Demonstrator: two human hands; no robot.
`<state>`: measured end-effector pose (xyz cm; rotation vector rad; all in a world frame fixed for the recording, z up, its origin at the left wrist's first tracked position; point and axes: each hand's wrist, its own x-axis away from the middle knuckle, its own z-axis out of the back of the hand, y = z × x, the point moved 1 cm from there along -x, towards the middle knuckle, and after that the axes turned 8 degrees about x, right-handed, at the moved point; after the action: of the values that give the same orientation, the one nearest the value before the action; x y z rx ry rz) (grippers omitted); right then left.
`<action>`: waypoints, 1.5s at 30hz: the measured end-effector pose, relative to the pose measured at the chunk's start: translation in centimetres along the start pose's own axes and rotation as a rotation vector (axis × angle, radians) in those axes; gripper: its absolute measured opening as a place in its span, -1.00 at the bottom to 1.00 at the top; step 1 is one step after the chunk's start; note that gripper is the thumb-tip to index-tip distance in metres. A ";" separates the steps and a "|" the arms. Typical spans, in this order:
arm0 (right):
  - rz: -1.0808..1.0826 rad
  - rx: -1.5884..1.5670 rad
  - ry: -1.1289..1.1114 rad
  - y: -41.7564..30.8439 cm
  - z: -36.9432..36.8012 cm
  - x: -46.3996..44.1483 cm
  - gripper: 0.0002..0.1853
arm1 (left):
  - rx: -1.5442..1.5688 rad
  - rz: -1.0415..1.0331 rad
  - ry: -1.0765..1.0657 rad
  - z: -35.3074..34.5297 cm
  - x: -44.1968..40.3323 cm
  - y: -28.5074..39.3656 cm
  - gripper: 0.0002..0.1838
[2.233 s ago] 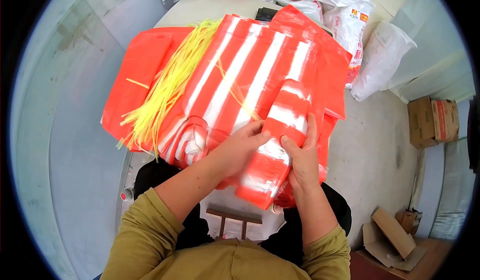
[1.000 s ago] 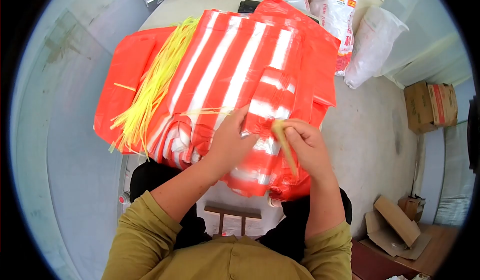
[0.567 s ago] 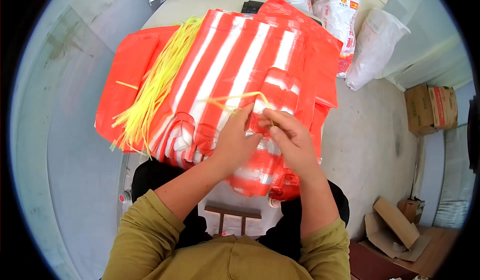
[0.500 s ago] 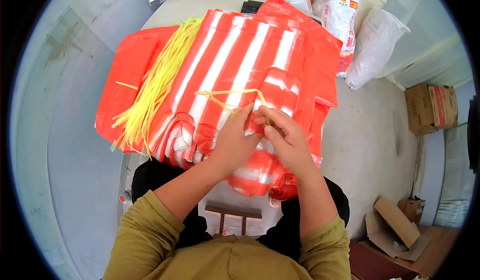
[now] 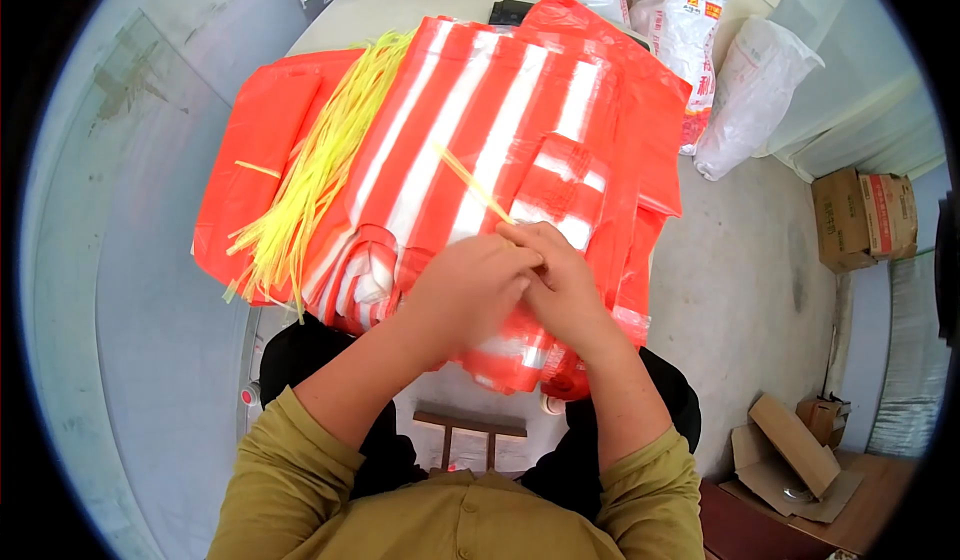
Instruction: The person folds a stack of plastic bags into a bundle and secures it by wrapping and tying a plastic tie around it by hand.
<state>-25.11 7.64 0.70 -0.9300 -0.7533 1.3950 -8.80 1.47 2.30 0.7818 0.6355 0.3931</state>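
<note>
A yellow strip (image 5: 474, 182) slants up and away from the two hands, its near end vanishing at the fingertips of the right hand (image 5: 553, 272), which look pressed together on it. The left hand (image 5: 470, 285) meets the right one, its fingers curled in against the other's; it is blurred, and from here I cannot tell whether it is pinching anything. Beneath both hands lies a folded roll (image 5: 567, 172) of red and white plastic, one end showing just beyond the right hand, the other poking out below, toward the person's lap.

The roll rests on a wide striped stack (image 5: 455, 125) of the same plastic, spread out ahead of the left hand, with bunched folds just to that hand's left. Farther left of it, a thick bundle of yellow strips (image 5: 335, 165) lies slantwise, and past that sits flat red plastic (image 5: 240, 195) with one short yellow piece (image 5: 257, 168) on top. More red sheeting (image 5: 650, 110) fans out beyond the right hand and to its right.

All this lies on a pale surface (image 5: 385, 12), bare at its far edge, well ahead of the hands. White sacks (image 5: 672, 35) stand beyond it, and well off to the right of the right hand a cardboard box (image 5: 862, 222) sits against the wall.
</note>
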 end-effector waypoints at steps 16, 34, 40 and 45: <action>-0.246 -0.191 0.152 0.9 0.4 0.1 -0.77 | 0.123 0.146 0.179 -1.0 -0.9 -2.1 -0.74; 0.249 0.489 0.305 -0.1 1.2 0.3 -0.71 | 0.498 0.560 0.096 -1.5 -1.3 -2.8 -0.87; 0.189 0.513 0.222 0.0 1.6 0.2 -0.82 | 0.497 0.524 0.058 -0.9 -1.1 -2.9 -0.87; -0.122 0.192 -0.030 0.6 2.5 0.4 -0.85 | 0.569 0.583 0.026 -0.9 -1.1 -3.5 -0.87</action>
<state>-27.61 8.21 1.31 -0.7037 -0.6741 1.3505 -9.91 -0.95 -0.45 1.5180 0.5385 0.7706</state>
